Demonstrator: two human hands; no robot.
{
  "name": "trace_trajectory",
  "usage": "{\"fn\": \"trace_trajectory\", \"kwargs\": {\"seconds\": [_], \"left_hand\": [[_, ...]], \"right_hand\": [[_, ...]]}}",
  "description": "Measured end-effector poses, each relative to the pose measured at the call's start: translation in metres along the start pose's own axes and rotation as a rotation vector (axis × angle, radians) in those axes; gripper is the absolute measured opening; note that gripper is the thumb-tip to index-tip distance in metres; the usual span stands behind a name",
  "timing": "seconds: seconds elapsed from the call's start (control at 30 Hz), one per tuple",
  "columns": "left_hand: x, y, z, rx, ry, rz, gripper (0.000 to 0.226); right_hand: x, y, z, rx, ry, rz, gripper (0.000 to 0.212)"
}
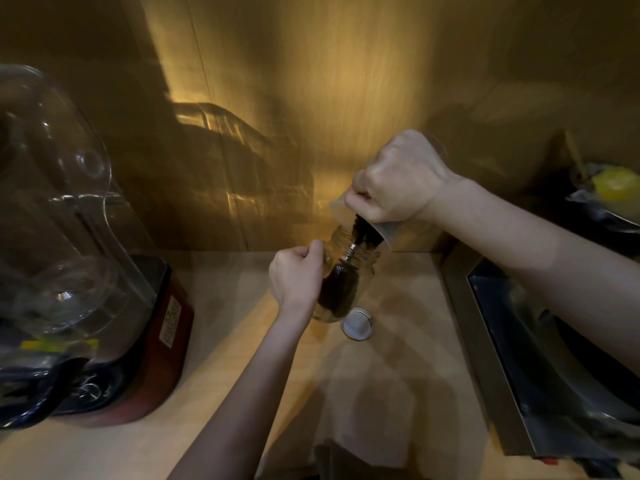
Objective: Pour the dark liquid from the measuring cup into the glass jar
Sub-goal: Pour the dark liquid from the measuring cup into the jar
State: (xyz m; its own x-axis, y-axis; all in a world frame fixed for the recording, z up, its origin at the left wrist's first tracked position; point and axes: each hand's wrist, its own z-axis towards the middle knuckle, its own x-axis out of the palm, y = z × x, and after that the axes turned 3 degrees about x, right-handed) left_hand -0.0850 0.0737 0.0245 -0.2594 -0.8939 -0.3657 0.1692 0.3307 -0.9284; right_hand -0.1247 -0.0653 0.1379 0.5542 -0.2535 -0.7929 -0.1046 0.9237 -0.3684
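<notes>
Right hand (398,178) grips measuring cup (381,233) tilted; dark liquid (360,233) streams below its fingers into glass jar (346,282), steadied by left hand (296,278). Lid (357,323) on bench (398,358).

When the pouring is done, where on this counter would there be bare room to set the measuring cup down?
Bare counter lies near the person, between the blender and the cooktop. It is crowded at the back, around the glass jar, its lid and the left hand.
</notes>
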Motion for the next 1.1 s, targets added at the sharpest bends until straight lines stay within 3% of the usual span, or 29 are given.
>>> {"fn": "trace_trajectory", "kwargs": {"seconds": [1.1], "left_hand": [[-0.0004, 0.0023, 0.0029, -0.050, 0.056, -0.123, 0.040]], "right_hand": [[-0.0061, -0.0077, 0.0031, -0.057, -0.022, 0.001, 0.042]]}}
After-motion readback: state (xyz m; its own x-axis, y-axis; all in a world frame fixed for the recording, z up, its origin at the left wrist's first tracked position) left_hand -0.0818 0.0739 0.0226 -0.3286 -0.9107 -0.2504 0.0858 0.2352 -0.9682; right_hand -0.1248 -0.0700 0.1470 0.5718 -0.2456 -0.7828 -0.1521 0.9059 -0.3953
